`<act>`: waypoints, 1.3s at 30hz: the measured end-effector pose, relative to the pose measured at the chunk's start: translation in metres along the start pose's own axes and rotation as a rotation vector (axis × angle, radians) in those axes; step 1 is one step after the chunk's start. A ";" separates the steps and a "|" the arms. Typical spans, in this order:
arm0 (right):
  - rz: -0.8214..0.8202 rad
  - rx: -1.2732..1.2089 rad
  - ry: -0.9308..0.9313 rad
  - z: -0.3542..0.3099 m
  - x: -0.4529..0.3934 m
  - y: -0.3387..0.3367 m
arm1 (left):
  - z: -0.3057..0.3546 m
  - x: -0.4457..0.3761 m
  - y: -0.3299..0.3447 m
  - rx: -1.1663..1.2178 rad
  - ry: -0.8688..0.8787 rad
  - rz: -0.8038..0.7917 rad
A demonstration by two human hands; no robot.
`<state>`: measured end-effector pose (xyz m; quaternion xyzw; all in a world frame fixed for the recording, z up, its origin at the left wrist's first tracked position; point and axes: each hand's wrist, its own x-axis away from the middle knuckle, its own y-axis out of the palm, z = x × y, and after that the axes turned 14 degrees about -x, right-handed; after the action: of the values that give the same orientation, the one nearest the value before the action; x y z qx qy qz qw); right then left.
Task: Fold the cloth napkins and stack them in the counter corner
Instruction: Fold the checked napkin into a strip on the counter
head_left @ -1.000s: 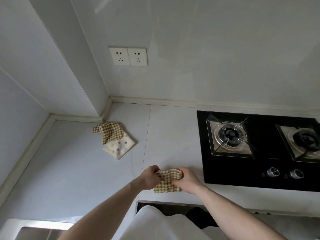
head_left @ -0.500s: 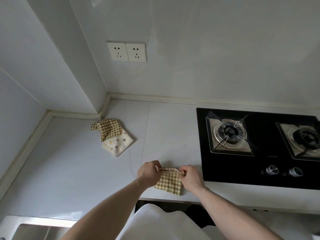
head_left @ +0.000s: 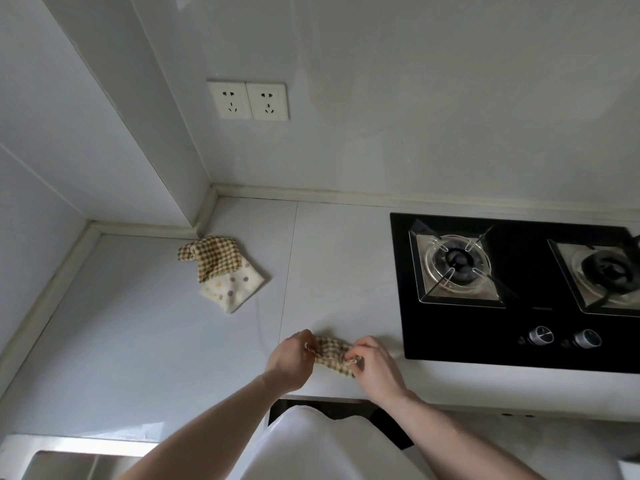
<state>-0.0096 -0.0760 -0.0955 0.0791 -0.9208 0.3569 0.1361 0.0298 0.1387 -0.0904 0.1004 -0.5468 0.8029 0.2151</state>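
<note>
- Half a second before, the checked napkin point(head_left: 332, 355) hung as a flat square from its top edge, pinched between the two hands. At this moment it was bunched into a narrow, crumpled band, and the hands had drawn closer to each other.
- Judgement: the square had been collapsed for a further fold or a re-grip; this napkin was not yet a tidy fold, so the step was still mid-way.
- Left hand point(head_left: 289, 362): fingers curled, pinching the napkin's left end.
- Right hand point(head_left: 375, 363): fingers point(head_left: 356, 351) curled, pinching the right end, a loose corner showing just beside them.
- The napkin lay between the two sets of fingers, at the near edge of the tabletop point(head_left: 138, 341); whether it touched the surface could not be told.
- Well beyond the left fingers, up in the corner, a second checked napkin point(head_left: 214, 258) lay partly over a dotted napkin point(head_left: 232, 289), the start of the stack, somewhat askew.
- The stove point(head_left: 512, 327) lay just to the right of the right fingers.
</note>
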 end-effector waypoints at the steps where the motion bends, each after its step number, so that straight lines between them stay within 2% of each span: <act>1: -0.019 0.018 -0.003 0.000 0.001 0.001 | -0.001 0.000 0.002 -0.004 -0.002 0.006; 6: -0.117 0.090 0.015 0.000 0.007 0.001 | -0.004 0.000 0.000 -0.025 -0.105 -0.029; 8: -0.156 0.089 0.037 -0.001 0.009 0.000 | 0.001 0.000 -0.003 -0.024 -0.118 0.037; 11: -0.185 0.083 0.050 -0.003 0.013 -0.002 | 0.012 -0.003 -0.005 -0.011 -0.015 0.151; 13: -0.206 0.083 0.069 -0.003 0.016 -0.003 | 0.017 -0.006 -0.002 -0.011 0.016 0.091; 17: -0.269 0.099 0.087 -0.004 0.021 -0.002 | 0.013 -0.014 0.007 -0.018 -0.146 -0.027; 21: -0.317 0.136 0.089 -0.004 0.028 -0.002 | 0.003 -0.020 0.011 -0.001 -0.193 -0.065; 25: -0.233 0.108 0.072 0.000 0.035 0.000 | -0.003 -0.024 0.006 0.148 -0.229 -0.095; 29: -0.273 0.100 0.115 0.005 0.039 0.001 | -0.002 -0.025 0.003 0.113 -0.209 -0.116; 31: -0.243 0.050 0.141 0.004 0.041 0.002 | 0.000 -0.028 0.000 0.114 -0.203 -0.168; 34: -0.102 -0.069 0.138 0.000 0.043 0.000 | 0.000 -0.033 -0.010 0.208 -0.186 -0.232; 39: 0.164 -0.442 0.226 -0.009 0.048 -0.016 | 0.002 -0.012 -0.026 0.546 -0.156 -0.157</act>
<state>-0.0499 -0.0836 -0.0644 -0.0679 -0.9587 0.1634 0.2226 0.0524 0.1419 -0.0727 0.2583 -0.3161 0.8910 0.1989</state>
